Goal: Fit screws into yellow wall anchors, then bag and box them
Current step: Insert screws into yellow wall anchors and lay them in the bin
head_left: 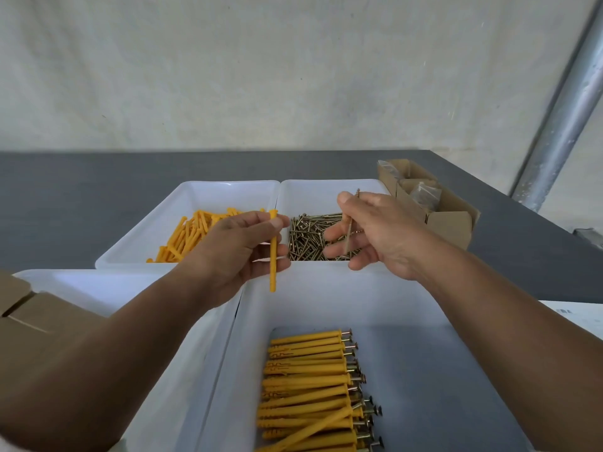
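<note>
left hand (235, 252) pinches yellow anchor (272, 256) upright | right hand (378, 233) pinches screw (349, 229) | risk: loose pinch lets screw miss anchor mouth, drop

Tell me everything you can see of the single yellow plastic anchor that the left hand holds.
The single yellow plastic wall anchor is a long slim peg with a wider collar at its top end. It stands nearly upright over the white trays, collar up, tip pointing down. The left hand pinches its upper half between thumb and fingers. No screw is visible in it.
</note>
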The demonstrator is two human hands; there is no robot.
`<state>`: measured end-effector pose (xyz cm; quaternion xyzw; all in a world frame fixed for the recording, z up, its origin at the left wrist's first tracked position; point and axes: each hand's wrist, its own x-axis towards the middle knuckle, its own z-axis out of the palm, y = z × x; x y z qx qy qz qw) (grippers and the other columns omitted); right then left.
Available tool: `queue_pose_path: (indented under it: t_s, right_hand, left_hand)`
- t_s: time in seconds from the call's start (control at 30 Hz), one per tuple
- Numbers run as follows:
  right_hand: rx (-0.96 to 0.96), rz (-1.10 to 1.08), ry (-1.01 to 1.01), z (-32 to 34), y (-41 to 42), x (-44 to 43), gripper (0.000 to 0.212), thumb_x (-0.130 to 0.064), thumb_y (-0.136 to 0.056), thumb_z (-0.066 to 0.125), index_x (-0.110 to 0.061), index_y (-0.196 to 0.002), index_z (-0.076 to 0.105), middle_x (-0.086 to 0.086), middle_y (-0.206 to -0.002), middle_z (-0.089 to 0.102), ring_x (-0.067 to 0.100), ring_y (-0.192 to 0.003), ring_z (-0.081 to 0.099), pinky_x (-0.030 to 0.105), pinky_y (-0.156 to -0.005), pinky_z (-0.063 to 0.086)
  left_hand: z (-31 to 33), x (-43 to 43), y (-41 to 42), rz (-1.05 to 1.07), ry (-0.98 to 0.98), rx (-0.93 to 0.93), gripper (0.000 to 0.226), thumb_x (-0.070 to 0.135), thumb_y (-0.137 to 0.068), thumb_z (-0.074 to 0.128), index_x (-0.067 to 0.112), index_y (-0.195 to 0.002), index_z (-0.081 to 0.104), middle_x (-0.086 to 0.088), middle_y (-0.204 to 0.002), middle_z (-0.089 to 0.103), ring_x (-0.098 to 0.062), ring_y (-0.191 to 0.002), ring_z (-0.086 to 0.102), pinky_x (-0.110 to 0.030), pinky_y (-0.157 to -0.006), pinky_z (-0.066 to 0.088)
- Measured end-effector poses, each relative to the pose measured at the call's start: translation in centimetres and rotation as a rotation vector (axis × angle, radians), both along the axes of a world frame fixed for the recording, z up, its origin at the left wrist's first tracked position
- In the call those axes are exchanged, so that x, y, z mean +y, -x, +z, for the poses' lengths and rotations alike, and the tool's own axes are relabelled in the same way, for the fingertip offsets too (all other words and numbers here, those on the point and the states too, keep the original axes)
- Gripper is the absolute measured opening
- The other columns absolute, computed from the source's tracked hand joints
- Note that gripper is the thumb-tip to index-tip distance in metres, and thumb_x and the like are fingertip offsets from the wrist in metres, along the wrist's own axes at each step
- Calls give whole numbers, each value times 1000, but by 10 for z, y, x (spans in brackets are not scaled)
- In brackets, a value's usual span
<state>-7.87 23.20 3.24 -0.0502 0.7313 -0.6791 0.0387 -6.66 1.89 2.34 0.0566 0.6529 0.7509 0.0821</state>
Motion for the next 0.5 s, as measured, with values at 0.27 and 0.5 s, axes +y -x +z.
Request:
queue_pose_path:
  t_s: [0.27,0.5]
  right_hand:
    - [426,-31,-737,1,-7,-11,29,-47,-100,40,-27,-96,60,0,-69,64,14,-59,65,29,-48,48]
    - [684,-43,-1204,-2,-10,-11,28,-42,-103,35,-34,-116,59,-4,-80,57,18,-78,53,32,-60,39]
  left_hand:
    - [1,5,-8,-68,179,47,19,24,-90,63,17,-102,76,6,-66,56,-5,-57,54,-18,-48,45]
    - [1,4,-8,-55,212,63,19,23,-92,63,18,-104,75,11,-61,55,-4,-52,48,-16,-40,35]
